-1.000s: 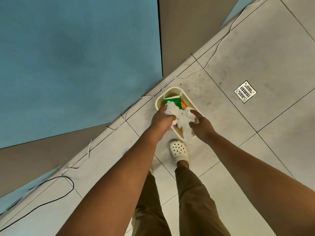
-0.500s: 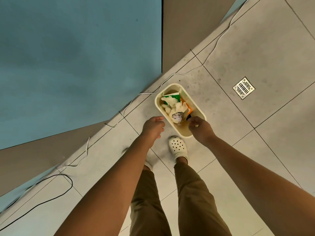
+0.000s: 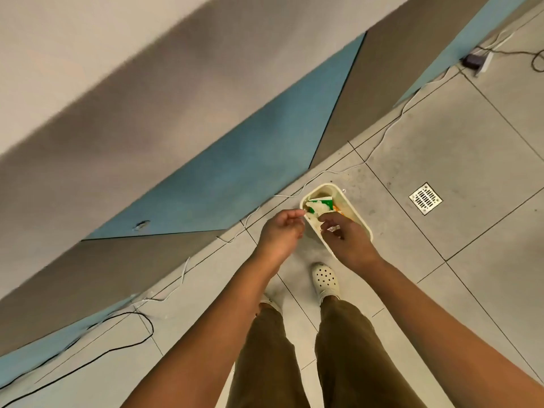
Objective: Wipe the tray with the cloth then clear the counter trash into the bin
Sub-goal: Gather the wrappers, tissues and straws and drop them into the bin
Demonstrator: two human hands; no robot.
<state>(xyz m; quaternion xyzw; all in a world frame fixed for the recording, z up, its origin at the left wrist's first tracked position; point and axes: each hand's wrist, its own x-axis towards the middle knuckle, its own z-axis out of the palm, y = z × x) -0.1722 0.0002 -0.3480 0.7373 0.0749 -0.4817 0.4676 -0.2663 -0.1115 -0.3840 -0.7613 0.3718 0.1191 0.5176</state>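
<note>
Two hands point(image 3: 282, 231) point(image 3: 347, 240) over the bin point(image 3: 362, 222); no writing legible.

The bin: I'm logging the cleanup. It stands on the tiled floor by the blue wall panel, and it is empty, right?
Not empty. The head view shows the bin on the tiled floor by the blue wall panel, already holding white crumpled paper and green packaging.
</note>
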